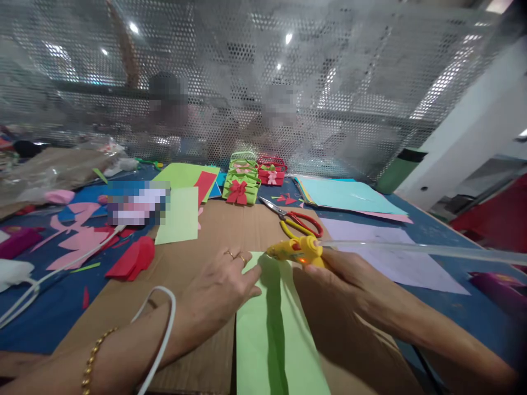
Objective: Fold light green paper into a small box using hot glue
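Note:
A long light green foam sheet [272, 340] lies on a brown cardboard mat [193, 258] in front of me. My left hand [222, 285], with rings on two fingers, lies flat with its fingers pressing the sheet's upper left edge. My right hand [341, 280] grips a yellow hot glue gun [294, 250]. Its nozzle points left over the sheet's top end, and a clear glue stick [411, 248] juts out to the right. A white cord [162, 334] loops over my left forearm.
Scissors [294, 219] with red and yellow handles lie just behind the glue gun. Small green and red paper baskets [242, 184] stand at the back. Coloured sheets [349, 197] lie to the right, pink and red scraps [132, 258] to the left. A perforated metal screen [263, 82] closes the far side, with people behind it.

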Demonstrator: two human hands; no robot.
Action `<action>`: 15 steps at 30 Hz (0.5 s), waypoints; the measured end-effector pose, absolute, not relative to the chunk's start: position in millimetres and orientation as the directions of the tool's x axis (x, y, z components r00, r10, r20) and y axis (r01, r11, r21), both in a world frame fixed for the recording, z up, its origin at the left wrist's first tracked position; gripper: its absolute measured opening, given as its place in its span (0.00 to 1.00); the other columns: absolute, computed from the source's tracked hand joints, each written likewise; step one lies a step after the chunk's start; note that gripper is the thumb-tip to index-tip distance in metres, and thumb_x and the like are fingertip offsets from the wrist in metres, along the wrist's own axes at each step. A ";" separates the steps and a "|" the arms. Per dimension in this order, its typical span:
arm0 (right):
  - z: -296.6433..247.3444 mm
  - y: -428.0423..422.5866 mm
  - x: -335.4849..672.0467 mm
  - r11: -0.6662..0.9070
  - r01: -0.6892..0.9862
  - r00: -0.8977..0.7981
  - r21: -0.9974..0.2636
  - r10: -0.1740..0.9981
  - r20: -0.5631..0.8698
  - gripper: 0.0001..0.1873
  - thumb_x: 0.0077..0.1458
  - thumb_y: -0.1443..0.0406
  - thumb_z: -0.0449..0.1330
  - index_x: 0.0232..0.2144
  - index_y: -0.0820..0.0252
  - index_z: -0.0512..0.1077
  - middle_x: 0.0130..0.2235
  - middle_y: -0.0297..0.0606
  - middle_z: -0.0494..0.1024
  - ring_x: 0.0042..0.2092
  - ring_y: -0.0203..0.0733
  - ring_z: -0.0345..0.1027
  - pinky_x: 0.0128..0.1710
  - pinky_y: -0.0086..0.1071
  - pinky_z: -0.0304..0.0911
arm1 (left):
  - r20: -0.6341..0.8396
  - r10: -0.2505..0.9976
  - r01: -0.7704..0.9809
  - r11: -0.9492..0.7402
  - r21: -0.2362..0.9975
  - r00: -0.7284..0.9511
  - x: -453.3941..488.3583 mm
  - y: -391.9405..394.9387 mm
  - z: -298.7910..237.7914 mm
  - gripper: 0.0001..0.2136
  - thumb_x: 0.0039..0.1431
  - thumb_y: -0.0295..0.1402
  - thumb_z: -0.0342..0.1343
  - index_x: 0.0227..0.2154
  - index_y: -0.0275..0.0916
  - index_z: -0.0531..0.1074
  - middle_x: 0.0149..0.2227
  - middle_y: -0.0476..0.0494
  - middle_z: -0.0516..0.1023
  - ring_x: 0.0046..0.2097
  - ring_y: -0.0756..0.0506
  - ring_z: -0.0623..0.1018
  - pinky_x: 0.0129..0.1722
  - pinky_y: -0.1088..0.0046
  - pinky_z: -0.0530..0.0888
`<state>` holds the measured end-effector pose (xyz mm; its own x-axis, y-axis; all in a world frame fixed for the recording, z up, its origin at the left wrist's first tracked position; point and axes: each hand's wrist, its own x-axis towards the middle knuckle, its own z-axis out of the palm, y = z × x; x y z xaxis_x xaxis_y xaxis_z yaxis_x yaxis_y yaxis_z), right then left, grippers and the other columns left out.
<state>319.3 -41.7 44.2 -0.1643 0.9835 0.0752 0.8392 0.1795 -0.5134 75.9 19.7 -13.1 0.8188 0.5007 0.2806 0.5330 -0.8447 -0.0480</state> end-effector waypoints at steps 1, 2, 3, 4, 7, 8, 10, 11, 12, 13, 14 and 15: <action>44.2 -41.0 319.2 0.179 0.844 -0.167 -0.506 0.983 0.070 0.24 0.64 0.46 0.49 0.34 0.57 0.74 0.34 0.40 0.78 0.35 0.47 0.69 0.36 0.37 0.66 | 0.289 0.498 0.533 -0.844 -0.054 0.818 75.6 19.4 -13.4 0.08 0.62 0.33 0.60 0.42 0.37 0.73 0.45 0.35 0.77 0.46 0.35 0.75 0.43 0.56 0.74; 44.1 -40.4 319.2 0.179 0.848 -0.169 -0.499 0.983 0.065 0.24 0.64 0.46 0.49 0.34 0.57 0.73 0.33 0.40 0.77 0.35 0.46 0.69 0.36 0.37 0.66 | 0.296 0.494 0.532 -0.844 -0.061 0.818 75.4 19.2 -13.6 0.08 0.62 0.34 0.60 0.42 0.37 0.73 0.45 0.35 0.77 0.46 0.36 0.75 0.43 0.56 0.74; 43.8 -39.9 319.3 0.176 0.853 -0.171 -0.491 0.984 0.056 0.24 0.64 0.46 0.49 0.34 0.57 0.73 0.33 0.40 0.77 0.35 0.46 0.68 0.36 0.37 0.66 | 0.300 0.490 0.531 -0.845 -0.068 0.818 75.2 19.0 -13.7 0.08 0.62 0.34 0.60 0.42 0.37 0.73 0.44 0.36 0.77 0.46 0.36 0.75 0.43 0.56 0.74; 43.5 -39.5 319.5 0.170 0.859 -0.171 -0.483 0.984 0.042 0.25 0.64 0.46 0.48 0.33 0.57 0.72 0.33 0.40 0.77 0.35 0.46 0.68 0.36 0.38 0.65 | 0.304 0.486 0.529 -0.845 -0.074 0.819 75.1 19.0 -13.6 0.08 0.62 0.35 0.60 0.42 0.37 0.73 0.44 0.36 0.77 0.46 0.36 0.75 0.44 0.57 0.74; 42.4 -38.7 320.3 0.143 0.876 -0.168 -0.460 0.986 -0.013 0.27 0.65 0.44 0.45 0.33 0.57 0.70 0.34 0.41 0.76 0.35 0.46 0.68 0.36 0.39 0.64 | 0.313 0.474 0.522 -0.849 -0.087 0.823 75.0 19.2 -13.3 0.09 0.63 0.36 0.59 0.42 0.37 0.72 0.44 0.37 0.77 0.45 0.38 0.75 0.43 0.59 0.73; 42.2 -38.6 320.7 0.138 0.879 -0.167 -0.457 0.986 -0.024 0.27 0.64 0.44 0.44 0.32 0.57 0.70 0.34 0.41 0.76 0.35 0.46 0.67 0.36 0.39 0.64 | 0.313 0.473 0.520 -0.850 -0.086 0.824 74.9 19.4 -13.3 0.09 0.63 0.36 0.59 0.42 0.37 0.72 0.44 0.37 0.77 0.45 0.38 0.76 0.43 0.59 0.73; 42.3 -38.7 321.4 0.143 0.874 -0.176 -0.464 0.984 -0.028 0.26 0.65 0.44 0.45 0.32 0.57 0.69 0.34 0.39 0.76 0.34 0.45 0.67 0.35 0.38 0.63 | 0.310 0.475 0.521 -0.849 -0.082 0.823 74.6 19.8 -13.7 0.09 0.63 0.36 0.59 0.42 0.37 0.72 0.43 0.37 0.77 0.45 0.38 0.76 0.43 0.59 0.73; 42.5 -38.9 321.9 0.153 0.869 -0.185 -0.471 0.982 -0.022 0.25 0.65 0.44 0.45 0.32 0.56 0.69 0.34 0.38 0.76 0.34 0.44 0.67 0.35 0.37 0.62 | 0.308 0.476 0.521 -0.850 -0.081 0.824 74.4 20.0 -14.0 0.09 0.63 0.36 0.59 0.43 0.37 0.72 0.43 0.37 0.77 0.45 0.38 0.76 0.43 0.59 0.73; 42.8 -39.3 322.4 0.166 0.861 -0.197 -0.480 0.980 -0.015 0.24 0.65 0.45 0.46 0.33 0.56 0.69 0.34 0.38 0.77 0.34 0.44 0.67 0.35 0.36 0.62 | 0.309 0.475 0.521 -0.849 -0.083 0.824 74.2 20.1 -14.4 0.09 0.63 0.36 0.60 0.42 0.37 0.72 0.43 0.37 0.78 0.45 0.38 0.76 0.43 0.59 0.72; 43.2 -39.7 323.0 0.178 0.853 -0.209 -0.490 0.978 -0.009 0.24 0.65 0.46 0.46 0.34 0.55 0.70 0.34 0.37 0.77 0.35 0.44 0.68 0.35 0.36 0.62 | 0.313 0.471 0.519 -0.851 -0.087 0.825 74.0 20.3 -14.7 0.10 0.63 0.36 0.60 0.43 0.37 0.72 0.44 0.36 0.78 0.45 0.38 0.76 0.43 0.59 0.72; 43.6 -40.2 323.4 0.186 0.847 -0.218 -0.498 0.976 -0.008 0.23 0.65 0.46 0.47 0.35 0.55 0.70 0.35 0.37 0.78 0.36 0.44 0.68 0.36 0.36 0.62 | 0.316 0.468 0.517 -0.852 -0.089 0.826 73.9 20.3 -15.0 0.10 0.63 0.36 0.60 0.43 0.37 0.72 0.44 0.36 0.78 0.45 0.38 0.76 0.43 0.59 0.72; 44.0 -40.7 323.8 0.189 0.843 -0.225 -0.504 0.974 -0.010 0.23 0.65 0.46 0.47 0.36 0.55 0.71 0.36 0.38 0.78 0.37 0.45 0.69 0.36 0.36 0.63 | 0.319 0.466 0.515 -0.852 -0.089 0.825 73.8 20.4 -15.2 0.11 0.63 0.36 0.60 0.44 0.37 0.72 0.44 0.36 0.78 0.45 0.38 0.76 0.43 0.59 0.72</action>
<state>323.8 -40.7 44.0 -0.2247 0.9744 -0.0102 0.8425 0.1891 -0.5044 73.8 20.4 -15.2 0.8254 0.4660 0.3187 0.5155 -0.8523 -0.0888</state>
